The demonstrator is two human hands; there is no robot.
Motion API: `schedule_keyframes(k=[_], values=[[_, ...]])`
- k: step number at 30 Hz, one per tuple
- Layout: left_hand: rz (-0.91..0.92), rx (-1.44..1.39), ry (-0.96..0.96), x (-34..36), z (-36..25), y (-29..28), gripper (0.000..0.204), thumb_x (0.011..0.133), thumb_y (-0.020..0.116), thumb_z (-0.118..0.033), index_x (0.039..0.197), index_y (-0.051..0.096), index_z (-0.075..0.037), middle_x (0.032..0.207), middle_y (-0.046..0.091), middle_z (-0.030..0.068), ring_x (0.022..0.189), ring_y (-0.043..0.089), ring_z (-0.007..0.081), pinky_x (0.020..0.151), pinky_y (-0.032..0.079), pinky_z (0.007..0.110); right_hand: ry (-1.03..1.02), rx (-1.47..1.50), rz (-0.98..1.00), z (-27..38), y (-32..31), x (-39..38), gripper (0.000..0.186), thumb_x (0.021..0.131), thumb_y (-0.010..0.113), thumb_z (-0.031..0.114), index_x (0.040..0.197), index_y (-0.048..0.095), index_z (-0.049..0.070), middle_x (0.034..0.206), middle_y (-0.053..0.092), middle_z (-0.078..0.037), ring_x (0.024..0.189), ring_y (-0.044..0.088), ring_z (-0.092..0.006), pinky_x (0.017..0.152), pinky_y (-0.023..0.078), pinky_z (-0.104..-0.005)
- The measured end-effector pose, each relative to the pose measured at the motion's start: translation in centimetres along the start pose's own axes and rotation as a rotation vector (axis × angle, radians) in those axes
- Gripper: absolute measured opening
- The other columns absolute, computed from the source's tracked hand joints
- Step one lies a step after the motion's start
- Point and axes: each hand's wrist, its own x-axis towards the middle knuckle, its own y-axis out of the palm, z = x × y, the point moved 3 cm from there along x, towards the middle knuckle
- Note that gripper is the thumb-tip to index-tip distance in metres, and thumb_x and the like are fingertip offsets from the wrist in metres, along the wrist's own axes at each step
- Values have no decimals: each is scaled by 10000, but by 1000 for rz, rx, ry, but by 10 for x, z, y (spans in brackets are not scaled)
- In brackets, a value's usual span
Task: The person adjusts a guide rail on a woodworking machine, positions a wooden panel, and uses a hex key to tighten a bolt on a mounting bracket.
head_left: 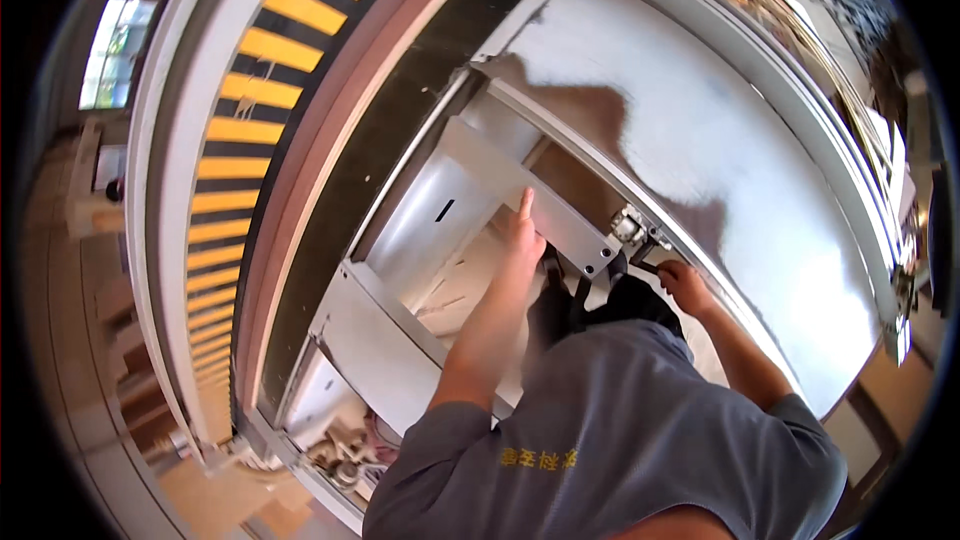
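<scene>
My left hand (525, 232) lies at a flat grey metal bar (560, 215), its index finger stretched out along the surface and the other fingers partly curled; it holds nothing that I can see. The bar runs slantwise across an opening in the machine frame and has two dark holes at its near end. My right hand (685, 288) is closed on a dark lever handle (645, 266). This handle sits beside a small metal clamp fitting (628, 225) on a long rail (590, 155).
Right of the rail stretches a pale metal table (740, 130) with a brown worn patch. On the left runs a yellow-and-black striped guard (250, 130) beside a reddish-brown beam (330, 130). Scraps (345, 450) lie in a compartment at lower left. Long thin strips (835, 70) lie along the far right.
</scene>
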Motion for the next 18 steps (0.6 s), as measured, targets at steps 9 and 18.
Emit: schedule_keyframes(k=[9, 18], values=[[-17, 659, 414, -50, 11, -19, 718, 923, 734, -439, 1453, 487, -22, 1331, 628, 154, 1158, 630, 281, 1036, 495, 419, 23, 136, 151, -36, 2, -22, 289, 1063, 502, 258, 1160, 628, 16, 812, 680, -66, 567, 561, -131, 495, 437, -271], [-1148, 972, 893, -403, 28, -237, 615, 841, 750, -173, 1397, 520, -47, 1401, 543, 200, 1318, 478, 399, 1132, 398, 475, 255, 141, 456, -39, 63, 7, 364, 1063, 494, 401, 1084, 628, 63, 841, 677, -76, 592, 553, -147, 496, 414, -279]])
